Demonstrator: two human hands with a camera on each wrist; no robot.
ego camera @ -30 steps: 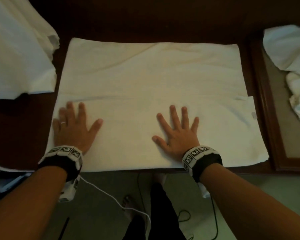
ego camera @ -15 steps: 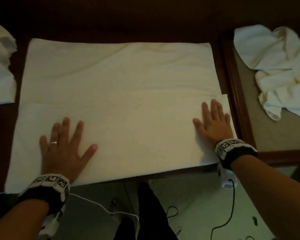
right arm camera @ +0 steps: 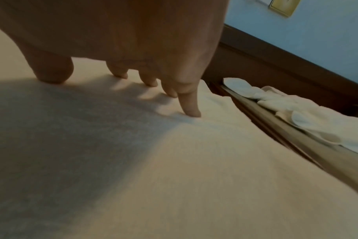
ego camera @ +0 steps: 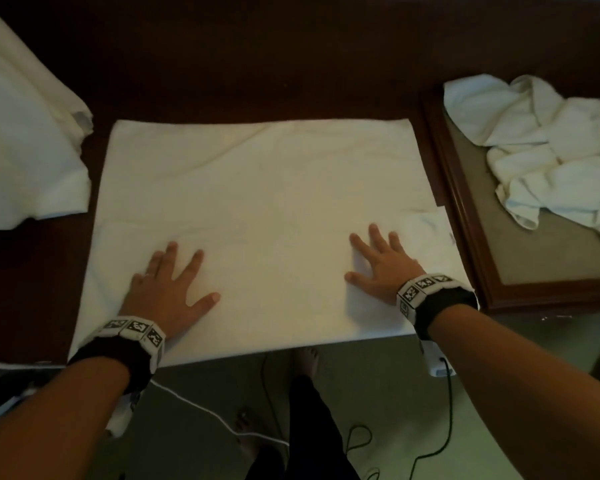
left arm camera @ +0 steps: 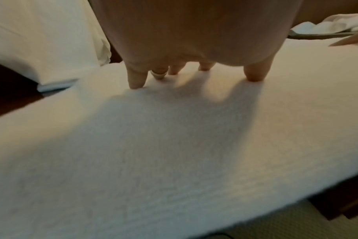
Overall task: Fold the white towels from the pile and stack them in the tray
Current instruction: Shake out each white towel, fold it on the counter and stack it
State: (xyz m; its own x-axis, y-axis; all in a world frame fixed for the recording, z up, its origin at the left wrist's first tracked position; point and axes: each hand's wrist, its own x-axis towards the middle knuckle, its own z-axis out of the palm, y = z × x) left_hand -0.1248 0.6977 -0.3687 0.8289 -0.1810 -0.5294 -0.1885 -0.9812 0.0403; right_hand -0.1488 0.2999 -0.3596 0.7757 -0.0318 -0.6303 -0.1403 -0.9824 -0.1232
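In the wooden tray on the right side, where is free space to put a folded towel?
The brown wooden tray has bare beige floor in its near half, bordered by the near rim and the left rim. Its far half is crowded with crumpled white towels. Both hands press flat on the spread white towel.

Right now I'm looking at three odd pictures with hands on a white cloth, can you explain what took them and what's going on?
No machine here: a person wears one camera on the head and one on each wrist. The head view looks down at a dark table. The left hand and right hand lie flat, fingers spread, on a partly folded towel, holding nothing. The wrist views show the same fingers up close, pressing the cloth. A towel pile lies left; a wooden tray to the right holds crumpled towels.
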